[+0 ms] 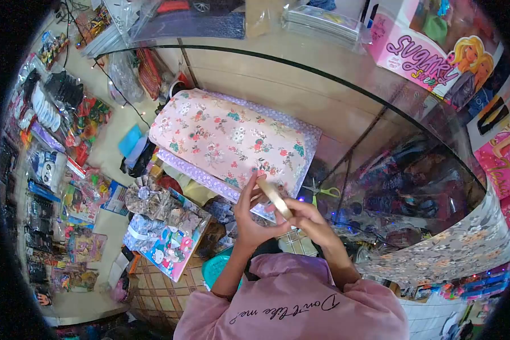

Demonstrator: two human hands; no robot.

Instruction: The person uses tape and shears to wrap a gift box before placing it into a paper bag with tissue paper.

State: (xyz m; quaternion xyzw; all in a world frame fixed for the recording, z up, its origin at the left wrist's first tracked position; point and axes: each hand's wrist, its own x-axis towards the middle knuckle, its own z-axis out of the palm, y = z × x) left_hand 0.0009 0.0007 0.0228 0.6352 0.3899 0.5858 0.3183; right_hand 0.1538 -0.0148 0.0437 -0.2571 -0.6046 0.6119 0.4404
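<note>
A roll of tape (276, 199) is held up on edge between my two hands, just over the near edge of a package in pink floral paper (226, 133). My left hand (250, 218) curves round the roll's left side, its fingertips at the upper rim. Fingers of my right hand (313, 220) pinch the lower right part of the roll. Under the package lies lilac patterned paper (195, 174), showing along its edges. A pair of scissors with yellow-green handles (326, 191) rests to the right, near my right hand.
A glass counter edge (300, 69) curves behind the package. At left are a colourful cartoon-printed box (173, 243), a grey ruffled fabric bow (147, 195) and shelves of packaged goods (76, 198). A pink doll box (430, 54) stands upper right; grey floral paper (453, 243) hangs at right.
</note>
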